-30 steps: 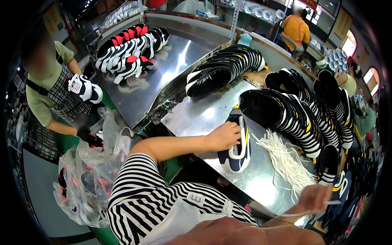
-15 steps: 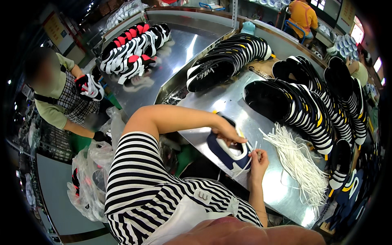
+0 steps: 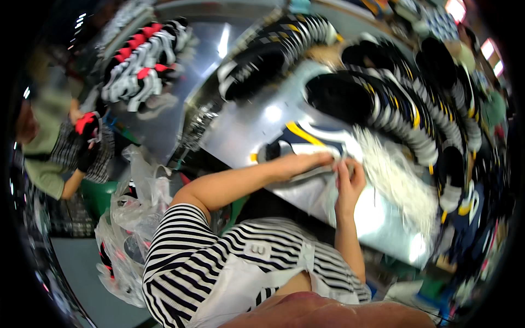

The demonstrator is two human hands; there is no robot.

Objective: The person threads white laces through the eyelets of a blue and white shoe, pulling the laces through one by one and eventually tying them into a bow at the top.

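A dark blue sneaker [image 3: 306,139] with white and yellow stripes lies on its side on the shiny metal table [image 3: 257,123]. My left hand [image 3: 298,163] rests over the sneaker's lower edge and grips it. My right hand [image 3: 349,177] is pressed against the left hand's fingertips, pinching a thin white lace at the shoe. A loose heap of white laces [image 3: 396,172] lies just right of my hands.
Rows of dark sneakers [image 3: 404,101] with striped soles fill the table's far and right side. More pairs with red and white parts [image 3: 139,65] lie on a second metal table at the left, where another person [image 3: 52,147] holds one. A clear plastic bag [image 3: 134,218] hangs beside my left arm.
My right hand came from the lower right up to the sneaker and met the left hand. The sneaker was turned and drawn closer. The view has swung and blurred.
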